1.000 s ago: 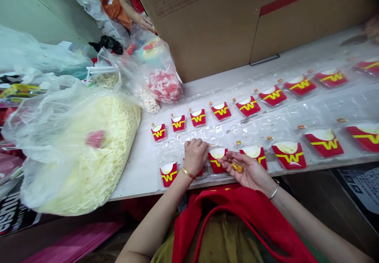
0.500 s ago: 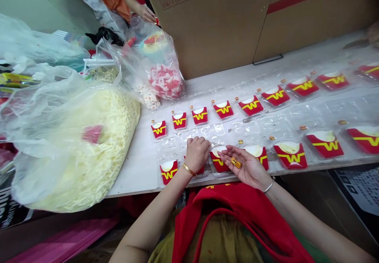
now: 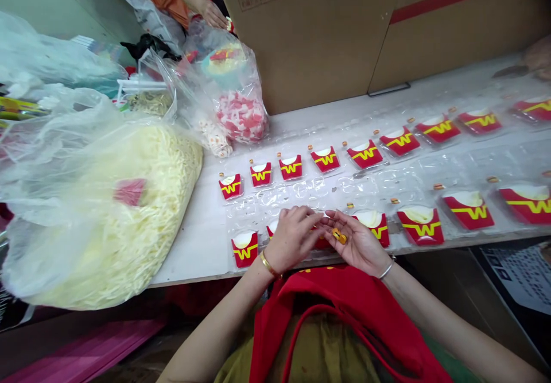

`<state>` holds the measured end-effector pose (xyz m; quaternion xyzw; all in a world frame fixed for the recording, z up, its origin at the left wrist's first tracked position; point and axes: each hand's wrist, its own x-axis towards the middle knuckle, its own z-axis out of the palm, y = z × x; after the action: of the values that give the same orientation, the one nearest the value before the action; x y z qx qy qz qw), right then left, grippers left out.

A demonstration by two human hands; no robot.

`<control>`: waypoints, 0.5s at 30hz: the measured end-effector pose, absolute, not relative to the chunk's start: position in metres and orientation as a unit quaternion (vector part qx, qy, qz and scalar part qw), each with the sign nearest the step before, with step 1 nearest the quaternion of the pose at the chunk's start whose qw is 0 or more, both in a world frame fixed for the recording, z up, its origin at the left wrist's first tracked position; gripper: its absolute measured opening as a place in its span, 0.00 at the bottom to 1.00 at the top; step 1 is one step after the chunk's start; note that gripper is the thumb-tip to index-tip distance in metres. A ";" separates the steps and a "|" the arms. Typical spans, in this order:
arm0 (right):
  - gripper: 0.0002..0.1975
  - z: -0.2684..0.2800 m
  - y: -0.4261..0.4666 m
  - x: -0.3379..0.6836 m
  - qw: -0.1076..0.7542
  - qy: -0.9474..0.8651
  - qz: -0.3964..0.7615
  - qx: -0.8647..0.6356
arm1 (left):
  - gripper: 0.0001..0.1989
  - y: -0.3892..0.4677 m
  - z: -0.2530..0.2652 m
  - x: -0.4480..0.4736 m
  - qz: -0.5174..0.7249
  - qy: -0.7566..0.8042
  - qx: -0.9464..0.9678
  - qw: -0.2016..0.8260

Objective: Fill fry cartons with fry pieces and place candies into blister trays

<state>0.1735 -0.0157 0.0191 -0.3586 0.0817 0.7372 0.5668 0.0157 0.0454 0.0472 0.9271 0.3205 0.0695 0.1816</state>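
Note:
My right hand [image 3: 359, 242] is turned palm up and cups a few tiny orange-brown toy burgers [image 3: 340, 236]. My left hand [image 3: 290, 238] reaches across with its fingers curled and meets the fingertips of the right one. Whether anything is between its fingers is hidden. Beneath both hands lies a row of clear plastic blister trays [image 3: 253, 213]. Red toy fries boxes with a yellow W, such as this fries box [image 3: 245, 252], sit in the trays. A small burger [image 3: 350, 205] rests in its own pocket above one box to the right.
A second row of trays with red fries boxes [image 3: 326, 159] runs behind. At left lies a large clear bag of pale yellow toy fries [image 3: 142, 228]. Behind it is a bag of pink-and-white pieces [image 3: 241, 116]. A tall cardboard box [image 3: 327, 44] stands at the back; another person's hand [image 3: 213, 14] shows beside it.
My left hand has moved right, from above the tray to the right hand's fingertips. The right hand still holds the burgers and has shifted slightly left.

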 end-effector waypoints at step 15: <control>0.15 0.024 -0.017 0.135 0.500 -0.131 0.750 -0.413 | 0.08 0.040 0.037 -0.031 0.285 0.487 0.713 0.417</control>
<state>0.1349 -0.0167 0.0237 -0.4125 -0.1315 0.7497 0.5005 -0.0306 0.0397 0.0365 0.7127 0.4872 0.2845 0.4168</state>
